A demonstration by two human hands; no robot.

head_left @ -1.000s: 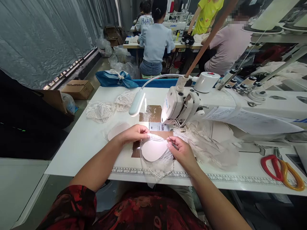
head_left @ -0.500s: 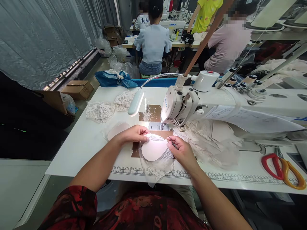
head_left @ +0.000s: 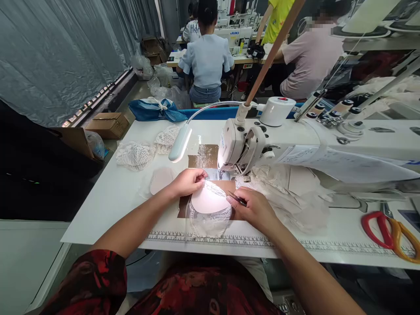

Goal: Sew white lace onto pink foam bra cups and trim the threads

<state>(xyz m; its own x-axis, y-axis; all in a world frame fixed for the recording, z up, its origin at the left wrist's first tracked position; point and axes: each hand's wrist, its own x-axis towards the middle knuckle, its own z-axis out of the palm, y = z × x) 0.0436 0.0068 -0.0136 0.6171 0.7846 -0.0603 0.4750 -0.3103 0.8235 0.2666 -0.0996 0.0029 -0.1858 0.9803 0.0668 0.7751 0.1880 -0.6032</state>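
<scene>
A pale oval foam pad (head_left: 207, 200) lies on a white lace piece (head_left: 210, 221) on the table, just in front of the white sewing machine (head_left: 249, 142). My left hand (head_left: 187, 181) pinches the far left edge of the pad and lace. Closed at the pad's right edge, my right hand (head_left: 254, 208) grips small dark thread snips (head_left: 236, 199), their tip pointing at the pad.
Lace pieces (head_left: 136, 154) and another pad (head_left: 160, 179) lie to the left. A heap of white fabric (head_left: 288, 192) sits right of my hands. Red and orange scissors (head_left: 390, 232) rest far right. A lamp (head_left: 179, 144) hangs over the table. Other people sew at tables behind.
Both hands have slid the pad and lace a little farther from me, toward the machine's needle. The grips look unchanged.
</scene>
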